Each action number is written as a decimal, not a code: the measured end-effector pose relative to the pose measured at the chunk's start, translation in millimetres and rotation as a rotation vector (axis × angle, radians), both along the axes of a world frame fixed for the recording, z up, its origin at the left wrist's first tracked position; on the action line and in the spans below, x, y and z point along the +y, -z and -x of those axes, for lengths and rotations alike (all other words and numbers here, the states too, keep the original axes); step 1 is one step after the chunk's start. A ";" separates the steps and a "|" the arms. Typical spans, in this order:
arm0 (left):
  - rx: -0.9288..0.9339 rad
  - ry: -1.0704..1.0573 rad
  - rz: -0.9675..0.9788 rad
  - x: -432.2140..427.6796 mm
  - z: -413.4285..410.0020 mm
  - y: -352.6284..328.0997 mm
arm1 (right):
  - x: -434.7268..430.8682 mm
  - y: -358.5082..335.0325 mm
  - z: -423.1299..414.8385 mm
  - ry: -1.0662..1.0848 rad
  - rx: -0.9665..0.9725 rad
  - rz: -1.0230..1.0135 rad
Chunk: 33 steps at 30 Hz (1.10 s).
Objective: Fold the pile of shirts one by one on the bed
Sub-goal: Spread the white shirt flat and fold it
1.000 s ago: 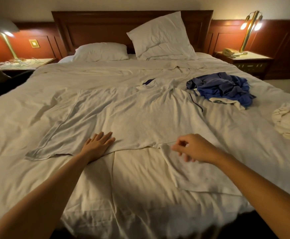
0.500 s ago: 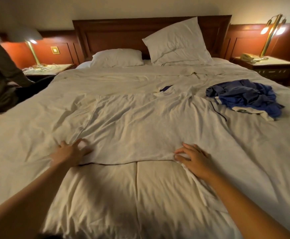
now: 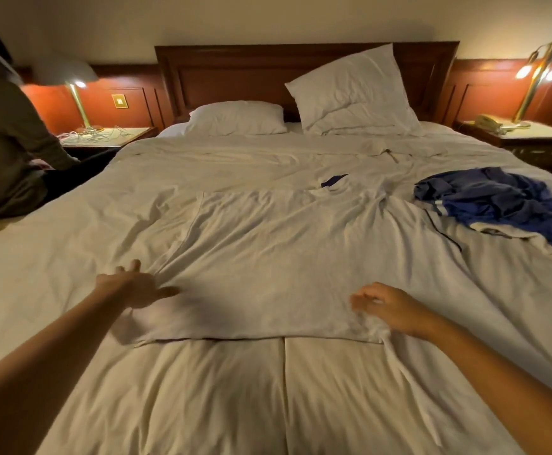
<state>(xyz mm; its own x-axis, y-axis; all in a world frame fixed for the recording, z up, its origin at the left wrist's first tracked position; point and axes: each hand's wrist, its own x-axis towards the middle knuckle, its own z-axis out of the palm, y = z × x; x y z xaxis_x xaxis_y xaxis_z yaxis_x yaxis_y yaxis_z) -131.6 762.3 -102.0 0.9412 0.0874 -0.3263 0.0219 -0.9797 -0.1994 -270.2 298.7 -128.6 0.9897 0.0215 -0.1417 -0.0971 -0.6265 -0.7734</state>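
Observation:
A large white shirt (image 3: 277,257) lies spread flat on the bed (image 3: 202,405), its dark-lined collar toward the pillows and its hem nearest me. My left hand (image 3: 133,285) rests flat with spread fingers on the shirt's left edge, where the cloth bunches. My right hand (image 3: 389,307) lies on the shirt's lower right corner with fingers loosely bent; whether it pinches the fabric is unclear. A crumpled blue shirt (image 3: 497,201) with white trim lies at the right side of the bed.
Two white pillows (image 3: 350,93) lean at the wooden headboard. Nightstands with lit lamps (image 3: 537,73) flank the bed. A person in dark clothes (image 3: 5,142) sits at the bed's far left edge.
The view has shifted forward and left. My left hand slid outward along the shirt's left side, and my right hand moved up off the hem onto the lower right corner.

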 end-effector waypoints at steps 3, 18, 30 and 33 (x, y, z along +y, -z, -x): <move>-0.227 0.105 0.254 -36.6 -11.1 17.3 | 18.2 17.8 -36.7 0.037 -0.080 0.257; -0.445 -0.036 0.351 -100.8 -198.1 100.2 | 16.8 85.5 -229.1 0.245 -0.181 0.844; -0.636 0.024 0.013 -82.0 -263.7 72.6 | 16.1 88.1 -260.8 0.309 -0.169 0.839; -0.493 -0.104 0.044 -94.2 -268.3 73.3 | 18.8 84.5 -257.2 0.305 -0.196 0.818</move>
<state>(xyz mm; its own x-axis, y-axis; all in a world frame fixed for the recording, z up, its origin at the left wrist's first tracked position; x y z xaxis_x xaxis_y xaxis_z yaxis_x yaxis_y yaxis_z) 136.7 668.1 -175.3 0.9714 0.1849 0.1492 0.2008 -0.9745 -0.0998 -13.0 317.5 -213.1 0.9438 -0.2803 0.1749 -0.2628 -0.9578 -0.1165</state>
